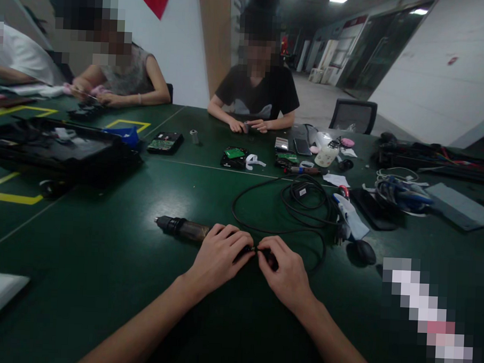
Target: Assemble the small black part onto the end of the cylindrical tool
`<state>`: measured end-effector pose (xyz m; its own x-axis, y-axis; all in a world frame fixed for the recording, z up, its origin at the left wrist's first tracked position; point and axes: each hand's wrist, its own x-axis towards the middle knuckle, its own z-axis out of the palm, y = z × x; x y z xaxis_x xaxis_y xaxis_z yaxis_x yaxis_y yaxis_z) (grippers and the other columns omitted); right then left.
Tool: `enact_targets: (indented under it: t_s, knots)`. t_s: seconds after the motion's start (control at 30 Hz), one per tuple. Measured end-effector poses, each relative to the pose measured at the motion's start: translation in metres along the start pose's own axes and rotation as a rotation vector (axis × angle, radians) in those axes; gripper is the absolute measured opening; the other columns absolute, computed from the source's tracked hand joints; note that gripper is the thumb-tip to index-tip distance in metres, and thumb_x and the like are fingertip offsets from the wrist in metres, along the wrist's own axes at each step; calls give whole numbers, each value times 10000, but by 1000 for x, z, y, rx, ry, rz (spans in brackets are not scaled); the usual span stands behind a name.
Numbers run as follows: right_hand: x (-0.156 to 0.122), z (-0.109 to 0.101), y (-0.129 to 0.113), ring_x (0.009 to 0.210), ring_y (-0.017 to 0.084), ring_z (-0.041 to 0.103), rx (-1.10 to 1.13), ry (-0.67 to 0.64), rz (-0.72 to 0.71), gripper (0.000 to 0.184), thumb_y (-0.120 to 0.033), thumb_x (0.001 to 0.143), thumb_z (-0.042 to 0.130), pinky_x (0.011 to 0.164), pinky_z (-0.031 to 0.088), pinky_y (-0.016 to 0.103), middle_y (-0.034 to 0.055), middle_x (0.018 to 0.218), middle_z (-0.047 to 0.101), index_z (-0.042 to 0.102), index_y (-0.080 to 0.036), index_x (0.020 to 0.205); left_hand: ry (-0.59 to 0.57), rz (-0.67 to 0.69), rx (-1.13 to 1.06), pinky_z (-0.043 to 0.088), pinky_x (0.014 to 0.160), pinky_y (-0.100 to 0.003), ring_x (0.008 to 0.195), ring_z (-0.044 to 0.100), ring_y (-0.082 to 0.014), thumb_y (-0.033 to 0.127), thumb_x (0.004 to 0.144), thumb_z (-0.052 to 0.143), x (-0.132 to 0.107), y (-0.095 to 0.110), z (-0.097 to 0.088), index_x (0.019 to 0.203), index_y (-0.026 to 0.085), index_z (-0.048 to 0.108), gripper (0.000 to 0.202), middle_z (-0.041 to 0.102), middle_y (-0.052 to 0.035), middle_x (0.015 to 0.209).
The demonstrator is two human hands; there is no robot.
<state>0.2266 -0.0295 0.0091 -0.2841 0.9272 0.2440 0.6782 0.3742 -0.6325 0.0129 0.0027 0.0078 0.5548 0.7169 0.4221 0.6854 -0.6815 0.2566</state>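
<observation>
An electric screwdriver point(192, 230) lies on the green table with its tip pointing left. My left hand point(225, 255) is closed over its rear end, and the fingers hide part of the body. Just to the right, my right hand point(284, 266) pinches a small dark plug, mostly covered by the fingers. A small brassy glint shows between the fingertips of both hands; I cannot tell whether plug and screwdriver touch. A black cable point(241, 195) lies in loops beyond my right hand.
Opened hard drives point(165, 142) and a small metal cylinder point(193, 136) stand farther back. A black tray point(58, 163) is at left; a scissors-like blue-white tool point(351, 213), a black phone point(375, 208) and a computer mouse point(361, 252) lie right. Several people sit across the table.
</observation>
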Motion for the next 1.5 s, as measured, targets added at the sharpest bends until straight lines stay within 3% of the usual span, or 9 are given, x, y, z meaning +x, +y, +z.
enact_targets:
  t_s: [0.1, 0.3, 0.47, 0.67, 0.87, 1.13, 1.33, 1.5]
  knots:
    - [0, 0, 0, 759, 155, 597, -4, -1, 3, 81, -200, 1022, 556, 733, 498, 281, 25, 1058, 640, 613, -247, 1056, -17, 37, -29, 403, 943, -443, 1107, 630, -234, 308, 996, 633, 0, 0, -1, 1208, 280, 662, 216, 731, -1, 1232]
    - [0, 0, -1, 755, 147, 609, -5, 11, 1, 92, -199, 1016, 561, 737, 500, 276, 17, 1069, 651, 625, -250, 1058, -20, -20, 1, 397, 924, -444, 1048, 637, -238, 338, 1015, 624, 1, 1, 0, 1097, 254, 665, 124, 748, -2, 1130]
    - [0, -1, -2, 749, 152, 606, -10, 8, -1, 81, -206, 1019, 558, 728, 508, 279, 27, 1060, 653, 622, -246, 1048, -32, 43, -43, 395, 952, -447, 1117, 621, -238, 294, 1002, 625, 0, 0, -3, 1216, 295, 650, 215, 719, 14, 1266]
    - [0, -2, -3, 734, 156, 614, -13, 24, -20, 96, -199, 1007, 565, 703, 528, 279, 39, 1058, 670, 636, -246, 1051, 3, 6, 25, 407, 925, -438, 1041, 636, -233, 322, 1010, 636, -1, -2, 3, 1103, 253, 673, 122, 748, -12, 1130]
    - [1, -2, -3, 732, 152, 620, -12, 26, -18, 92, -206, 1008, 568, 713, 527, 273, 34, 1051, 668, 642, -246, 1047, -19, 39, -30, 408, 947, -447, 1102, 626, -244, 290, 997, 620, 0, 1, -2, 1213, 279, 664, 221, 733, -15, 1220]
    - [0, -2, -3, 746, 153, 616, -8, 17, -10, 92, -198, 1006, 572, 725, 525, 277, 32, 1063, 663, 634, -244, 1057, -3, -25, 8, 387, 926, -449, 1047, 629, -244, 332, 1026, 622, 0, 1, 4, 1048, 247, 652, 93, 752, -10, 1083]
    - [0, -2, -3, 733, 153, 610, -9, 19, -11, 83, -205, 1012, 566, 708, 522, 278, 30, 1040, 658, 628, -248, 1046, -29, 31, -45, 391, 955, -457, 1118, 614, -249, 289, 1000, 626, -1, 1, -3, 1220, 283, 653, 222, 727, -10, 1236]
    - [0, -1, -3, 728, 155, 609, -9, 31, -19, 96, -201, 1006, 565, 702, 524, 283, 39, 1061, 666, 634, -248, 1055, -2, -3, 7, 400, 930, -447, 1060, 630, -239, 331, 1023, 619, -1, 0, 1, 1102, 253, 677, 125, 749, -13, 1142]
